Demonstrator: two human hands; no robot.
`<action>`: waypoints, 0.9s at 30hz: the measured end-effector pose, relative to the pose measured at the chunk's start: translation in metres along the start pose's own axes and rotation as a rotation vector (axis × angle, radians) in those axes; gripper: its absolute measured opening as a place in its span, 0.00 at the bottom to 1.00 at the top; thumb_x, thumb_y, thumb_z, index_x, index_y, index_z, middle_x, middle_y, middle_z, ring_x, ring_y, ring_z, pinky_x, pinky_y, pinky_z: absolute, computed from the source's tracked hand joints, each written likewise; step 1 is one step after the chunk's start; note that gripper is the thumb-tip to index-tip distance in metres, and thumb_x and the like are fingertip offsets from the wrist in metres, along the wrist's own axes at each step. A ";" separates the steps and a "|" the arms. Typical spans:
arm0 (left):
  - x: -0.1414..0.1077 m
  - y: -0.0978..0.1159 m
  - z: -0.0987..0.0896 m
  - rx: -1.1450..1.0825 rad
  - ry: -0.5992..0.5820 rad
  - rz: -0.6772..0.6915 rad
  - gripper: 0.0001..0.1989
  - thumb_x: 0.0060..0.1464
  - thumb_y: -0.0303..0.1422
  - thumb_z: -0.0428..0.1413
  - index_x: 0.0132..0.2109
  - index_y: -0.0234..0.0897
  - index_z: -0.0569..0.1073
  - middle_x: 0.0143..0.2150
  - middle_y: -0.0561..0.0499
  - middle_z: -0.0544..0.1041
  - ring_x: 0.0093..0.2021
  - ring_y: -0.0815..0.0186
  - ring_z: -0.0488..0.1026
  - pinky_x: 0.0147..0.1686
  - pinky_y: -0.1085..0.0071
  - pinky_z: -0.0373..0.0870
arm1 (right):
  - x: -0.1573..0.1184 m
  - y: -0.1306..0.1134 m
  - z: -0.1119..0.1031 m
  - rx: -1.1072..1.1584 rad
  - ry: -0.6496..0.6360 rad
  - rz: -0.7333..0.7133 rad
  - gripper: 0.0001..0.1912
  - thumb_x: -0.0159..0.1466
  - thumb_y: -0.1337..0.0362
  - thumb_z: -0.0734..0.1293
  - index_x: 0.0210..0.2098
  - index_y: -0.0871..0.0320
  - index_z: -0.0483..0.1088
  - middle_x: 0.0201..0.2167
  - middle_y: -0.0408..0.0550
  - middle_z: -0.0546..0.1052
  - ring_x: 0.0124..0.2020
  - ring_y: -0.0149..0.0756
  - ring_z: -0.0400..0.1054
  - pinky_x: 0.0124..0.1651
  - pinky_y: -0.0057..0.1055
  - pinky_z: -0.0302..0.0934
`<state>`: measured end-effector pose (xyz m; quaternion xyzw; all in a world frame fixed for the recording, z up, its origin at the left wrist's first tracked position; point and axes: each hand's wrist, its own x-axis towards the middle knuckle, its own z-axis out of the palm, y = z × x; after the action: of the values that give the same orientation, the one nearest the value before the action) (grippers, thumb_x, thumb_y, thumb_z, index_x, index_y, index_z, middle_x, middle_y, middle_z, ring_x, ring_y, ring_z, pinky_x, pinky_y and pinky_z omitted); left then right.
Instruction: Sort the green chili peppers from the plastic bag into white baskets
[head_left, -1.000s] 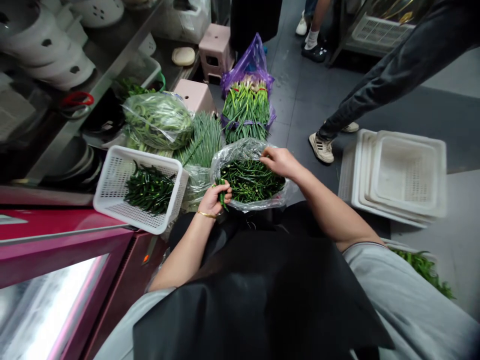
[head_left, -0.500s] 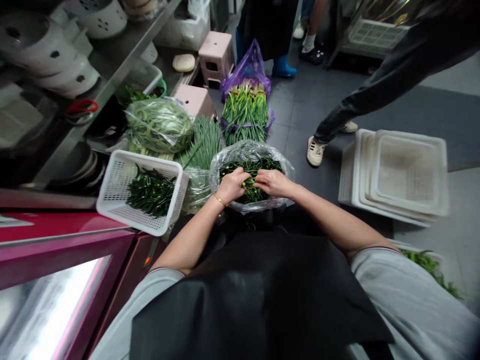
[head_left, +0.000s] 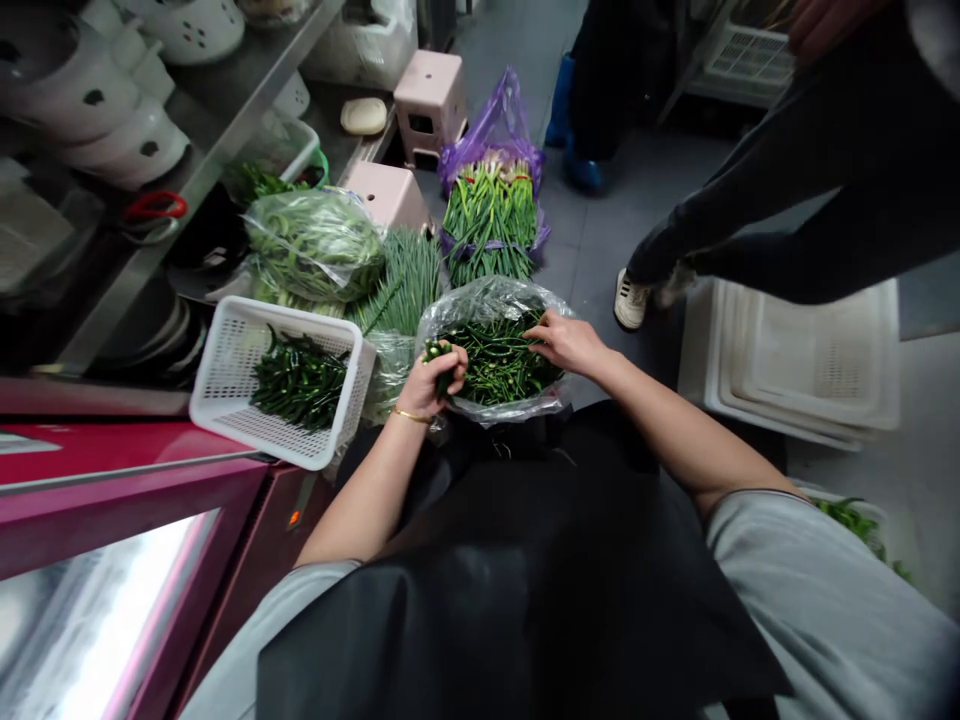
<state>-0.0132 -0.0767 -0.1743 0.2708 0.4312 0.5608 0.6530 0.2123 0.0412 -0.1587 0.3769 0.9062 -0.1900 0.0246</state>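
Observation:
A clear plastic bag (head_left: 517,408) full of long, thin green chili peppers (head_left: 499,360) stands open in front of my lap. At its left rim, my left hand (head_left: 433,378) is closed around a small bunch of green chili peppers, their ends poking out above the fist. Over the right side of the bag is my right hand (head_left: 566,343), thumb and fingertips pinched at a chili pepper among the rest. To the left, a white perforated basket (head_left: 225,385) holds a pile of dark green chili peppers (head_left: 300,380).
Beyond the bag lie scallions (head_left: 491,215) in a purple bag (head_left: 506,115), and bagged greens (head_left: 315,245). Pink stools (head_left: 429,95) stand behind. Stacked white baskets (head_left: 810,370) are at right, beside a person's leg (head_left: 712,220). Another person wears blue boots (head_left: 581,170). A shelf (head_left: 217,160) runs along the left.
My hands have parted: the left moved left with its bunch of chili peppers, the right moved right over the bag. The person at right shifted a leg; the blue boots moved right.

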 end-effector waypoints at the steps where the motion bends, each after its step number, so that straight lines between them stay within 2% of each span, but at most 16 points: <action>1: 0.001 0.001 -0.002 0.009 0.018 -0.020 0.15 0.42 0.39 0.64 0.30 0.34 0.69 0.29 0.51 0.72 0.21 0.75 0.60 0.15 0.79 0.51 | 0.003 0.003 0.004 -0.127 -0.021 0.043 0.17 0.68 0.57 0.60 0.51 0.55 0.73 0.49 0.55 0.71 0.42 0.40 0.69 0.38 0.31 0.59; 4: 0.007 -0.001 0.002 0.307 0.060 0.011 0.12 0.43 0.36 0.63 0.31 0.34 0.70 0.28 0.52 0.73 0.22 0.74 0.62 0.19 0.77 0.59 | 0.013 0.001 0.014 -0.302 -0.117 0.041 0.16 0.68 0.62 0.58 0.49 0.58 0.73 0.51 0.59 0.70 0.47 0.45 0.67 0.38 0.32 0.58; 6: 0.013 -0.003 0.011 0.659 0.067 0.152 0.08 0.44 0.32 0.61 0.34 0.35 0.73 0.30 0.51 0.74 0.28 0.69 0.68 0.30 0.72 0.68 | 0.015 -0.006 0.012 -0.323 -0.122 0.014 0.16 0.69 0.62 0.57 0.47 0.60 0.73 0.51 0.59 0.70 0.47 0.45 0.67 0.36 0.31 0.56; 9: 0.024 -0.006 0.024 1.143 -0.017 0.357 0.15 0.43 0.24 0.58 0.41 0.37 0.76 0.40 0.46 0.76 0.42 0.61 0.72 0.44 0.66 0.69 | 0.008 -0.022 -0.003 -0.299 -0.103 -0.051 0.17 0.69 0.59 0.57 0.47 0.61 0.72 0.46 0.58 0.73 0.43 0.42 0.69 0.34 0.31 0.54; 10: 0.027 -0.007 0.026 1.246 -0.061 0.384 0.15 0.43 0.23 0.58 0.42 0.36 0.76 0.41 0.45 0.76 0.42 0.59 0.72 0.45 0.65 0.69 | 0.002 -0.027 -0.008 -0.280 -0.109 -0.078 0.17 0.70 0.58 0.57 0.46 0.62 0.72 0.44 0.58 0.74 0.41 0.41 0.69 0.34 0.31 0.53; 12: 0.027 -0.009 0.028 1.354 -0.132 0.378 0.11 0.44 0.24 0.58 0.38 0.35 0.76 0.38 0.44 0.75 0.40 0.58 0.72 0.42 0.65 0.68 | -0.009 -0.037 -0.011 -0.213 -0.136 -0.133 0.18 0.70 0.57 0.57 0.43 0.63 0.72 0.40 0.56 0.76 0.37 0.39 0.69 0.34 0.30 0.52; 14: 0.020 -0.013 0.027 1.335 -0.123 0.330 0.03 0.46 0.28 0.59 0.32 0.34 0.75 0.33 0.45 0.74 0.36 0.60 0.71 0.39 0.66 0.67 | -0.016 -0.045 -0.005 -0.149 -0.123 -0.107 0.19 0.71 0.57 0.56 0.41 0.63 0.72 0.38 0.55 0.76 0.37 0.38 0.69 0.35 0.29 0.52; 17: 0.001 -0.019 0.019 1.122 -0.025 0.158 0.12 0.47 0.37 0.62 0.25 0.35 0.71 0.24 0.51 0.70 0.29 0.65 0.67 0.34 0.69 0.64 | -0.013 -0.049 0.012 -0.165 -0.028 0.058 0.22 0.72 0.58 0.51 0.43 0.64 0.71 0.41 0.58 0.75 0.39 0.39 0.70 0.35 0.30 0.53; 19: -0.008 -0.021 0.010 0.886 0.023 0.027 0.15 0.45 0.41 0.64 0.25 0.34 0.71 0.22 0.54 0.69 0.27 0.68 0.66 0.31 0.71 0.63 | 0.001 -0.045 0.023 -0.229 0.013 0.118 0.21 0.72 0.58 0.51 0.49 0.63 0.69 0.47 0.62 0.72 0.41 0.42 0.70 0.34 0.30 0.54; 21: -0.010 -0.018 0.000 0.646 0.073 -0.050 0.15 0.43 0.41 0.65 0.31 0.33 0.74 0.26 0.53 0.73 0.28 0.68 0.68 0.32 0.71 0.65 | 0.021 -0.039 0.028 -0.290 -0.002 0.095 0.19 0.71 0.59 0.53 0.53 0.61 0.67 0.53 0.63 0.69 0.44 0.44 0.70 0.34 0.31 0.55; 23: -0.003 -0.011 -0.008 0.555 0.129 -0.035 0.16 0.42 0.39 0.65 0.36 0.33 0.75 0.30 0.52 0.76 0.30 0.67 0.70 0.34 0.70 0.67 | 0.040 -0.032 0.027 -0.340 -0.067 0.058 0.18 0.70 0.65 0.53 0.52 0.62 0.68 0.52 0.64 0.70 0.46 0.46 0.69 0.36 0.32 0.56; 24: 0.003 -0.006 -0.010 0.600 0.154 0.014 0.15 0.42 0.38 0.65 0.36 0.33 0.75 0.30 0.51 0.76 0.31 0.66 0.71 0.35 0.70 0.68 | 0.047 -0.029 0.024 -0.355 -0.103 0.039 0.18 0.70 0.68 0.53 0.50 0.63 0.70 0.50 0.64 0.72 0.46 0.46 0.69 0.36 0.33 0.57; 27: 0.023 0.006 -0.006 0.938 0.134 0.267 0.11 0.44 0.31 0.63 0.37 0.35 0.77 0.35 0.49 0.77 0.37 0.63 0.72 0.42 0.67 0.68 | 0.051 -0.024 0.010 -0.342 -0.120 -0.031 0.18 0.70 0.67 0.53 0.45 0.65 0.73 0.42 0.63 0.75 0.43 0.45 0.70 0.37 0.33 0.57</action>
<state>-0.0218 -0.0538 -0.1779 0.5517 0.6398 0.4012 0.3540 0.1580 0.0564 -0.1695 0.3412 0.9279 -0.0554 0.1397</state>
